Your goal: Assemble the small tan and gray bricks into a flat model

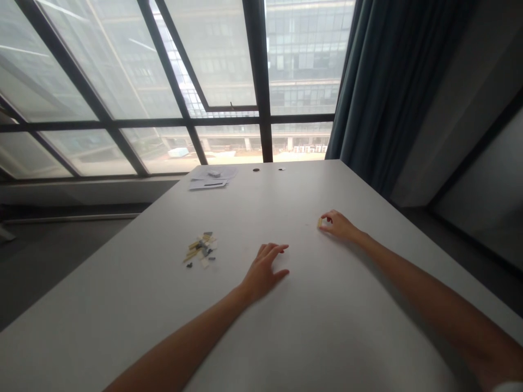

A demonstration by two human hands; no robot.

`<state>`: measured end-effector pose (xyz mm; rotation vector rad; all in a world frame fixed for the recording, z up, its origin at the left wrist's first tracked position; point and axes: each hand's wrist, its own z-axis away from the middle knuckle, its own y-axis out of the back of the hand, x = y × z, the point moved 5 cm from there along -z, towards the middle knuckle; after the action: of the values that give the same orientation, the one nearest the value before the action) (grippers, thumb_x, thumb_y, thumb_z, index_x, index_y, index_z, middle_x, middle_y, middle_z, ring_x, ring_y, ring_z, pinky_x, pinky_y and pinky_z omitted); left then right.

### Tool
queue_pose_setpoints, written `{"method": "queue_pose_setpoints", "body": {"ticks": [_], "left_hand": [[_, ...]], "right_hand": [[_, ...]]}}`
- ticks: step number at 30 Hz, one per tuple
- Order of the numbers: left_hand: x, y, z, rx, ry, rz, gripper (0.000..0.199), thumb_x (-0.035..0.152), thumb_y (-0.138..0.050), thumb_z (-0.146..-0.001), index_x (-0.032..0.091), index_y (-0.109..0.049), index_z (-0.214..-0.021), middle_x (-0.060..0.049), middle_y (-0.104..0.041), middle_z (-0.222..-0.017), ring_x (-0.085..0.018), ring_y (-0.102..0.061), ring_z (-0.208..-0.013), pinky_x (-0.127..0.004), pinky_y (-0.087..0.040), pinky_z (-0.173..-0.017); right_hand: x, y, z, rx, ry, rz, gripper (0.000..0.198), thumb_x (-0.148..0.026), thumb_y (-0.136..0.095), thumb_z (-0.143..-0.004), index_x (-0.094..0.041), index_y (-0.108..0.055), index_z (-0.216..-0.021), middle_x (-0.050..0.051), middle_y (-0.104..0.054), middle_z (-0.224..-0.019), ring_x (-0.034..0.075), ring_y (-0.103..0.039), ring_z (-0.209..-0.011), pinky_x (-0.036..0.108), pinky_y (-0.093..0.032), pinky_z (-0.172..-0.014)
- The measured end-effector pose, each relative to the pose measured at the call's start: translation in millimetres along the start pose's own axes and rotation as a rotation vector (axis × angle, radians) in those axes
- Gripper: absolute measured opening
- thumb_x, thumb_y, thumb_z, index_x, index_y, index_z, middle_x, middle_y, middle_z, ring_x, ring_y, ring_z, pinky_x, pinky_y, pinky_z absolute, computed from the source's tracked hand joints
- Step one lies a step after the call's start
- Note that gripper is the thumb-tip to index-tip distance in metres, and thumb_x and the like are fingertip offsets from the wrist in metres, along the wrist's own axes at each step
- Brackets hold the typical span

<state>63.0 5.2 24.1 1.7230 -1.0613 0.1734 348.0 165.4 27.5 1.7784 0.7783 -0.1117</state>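
Note:
My right hand (pixel 335 224) pinches a small yellowish block (pixel 320 222) between thumb and fingers, at the right side of the white table (pixel 261 218). The block is too small to make out in detail. Nearer to me, my left hand (pixel 265 272) is over the middle of the table, thumb and fingers apart, with nothing between them. To the left of that hand lies a loose pile of small pieces (pixel 200 247), pale yellow, grey and whitish, like toy building bricks. One dark piece (pixel 189 265) sits at the pile's near edge.
Papers (pixel 208 184) with a dark pen-like stick (pixel 214 184) lie at the table's far left. A round dark spot (pixel 256 170) and a small dark-and-white item (pixel 281 169) are near the far edge. Beyond are windows and a dark blue curtain (pixel 376 98).

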Motion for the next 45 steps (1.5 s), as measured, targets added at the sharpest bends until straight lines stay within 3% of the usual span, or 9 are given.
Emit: {"method": "queue_pose_setpoints", "body": {"ticks": [4,14,22,28,45], "left_hand": [[-2.9,-1.7,0.6,-0.007,-0.005,-0.007,0.07,0.014,-0.078,-0.075,0.031,-0.052,-0.138,-0.008,-0.059,-0.121,-0.027,-0.05,-0.114,-0.048,-0.048,-0.102],[-2.9,-2.5,-0.5,-0.064,0.09,-0.013,0.057,0.014,-0.065,-0.083,0.028,-0.052,-0.136,-0.007,-0.058,-0.123,-0.025,-0.048,-0.118,-0.045,-0.044,-0.106],[-7.4,-2.3,-3.5,-0.057,0.118,0.011,0.051,0.015,-0.059,-0.085,0.024,-0.053,-0.134,-0.007,-0.061,-0.12,-0.024,-0.05,-0.116,-0.043,-0.044,-0.103],[-10.3,-3.6,-2.6,-0.046,0.119,0.002,0.049,0.017,-0.06,-0.085,0.026,-0.054,-0.133,-0.007,-0.062,-0.12,-0.024,-0.051,-0.115,-0.04,-0.047,-0.099],[-12.9,-4.8,-2.8,-0.054,0.12,0.029,0.049,0.016,-0.056,-0.085,0.024,-0.052,-0.133,-0.007,-0.062,-0.118,-0.023,-0.052,-0.113,-0.041,-0.047,-0.097]], "right_hand": [[23.5,-6.6,-16.1,-0.041,-0.016,-0.034,0.032,-0.033,-0.079,-0.067,-0.015,-0.078,-0.094,0.003,-0.063,-0.081,0.016,-0.055,-0.067,0.028,-0.045,-0.065],[38.7,-19.2,-20.1,-0.225,-0.014,-0.161,0.048,-0.039,-0.074,-0.071,-0.014,-0.075,-0.112,0.004,-0.064,-0.086,0.014,-0.052,-0.069,0.025,-0.043,-0.064],[44.8,-22.6,-18.0,-0.194,-0.052,-0.17,0.058,-0.037,-0.076,-0.07,-0.013,-0.07,-0.122,0.005,-0.067,-0.093,0.014,-0.054,-0.07,0.024,-0.044,-0.066],[47.1,-26.0,-11.3,-0.113,-0.091,-0.148,0.042,-0.036,-0.074,-0.071,-0.013,-0.074,-0.107,0.004,-0.068,-0.087,0.015,-0.055,-0.07,0.024,-0.043,-0.066],[40.7,-27.5,-7.6,-0.025,-0.056,-0.117,0.036,-0.033,-0.068,-0.074,-0.018,-0.077,-0.105,0.002,-0.069,-0.085,0.015,-0.055,-0.07,0.025,-0.043,-0.067]]}}
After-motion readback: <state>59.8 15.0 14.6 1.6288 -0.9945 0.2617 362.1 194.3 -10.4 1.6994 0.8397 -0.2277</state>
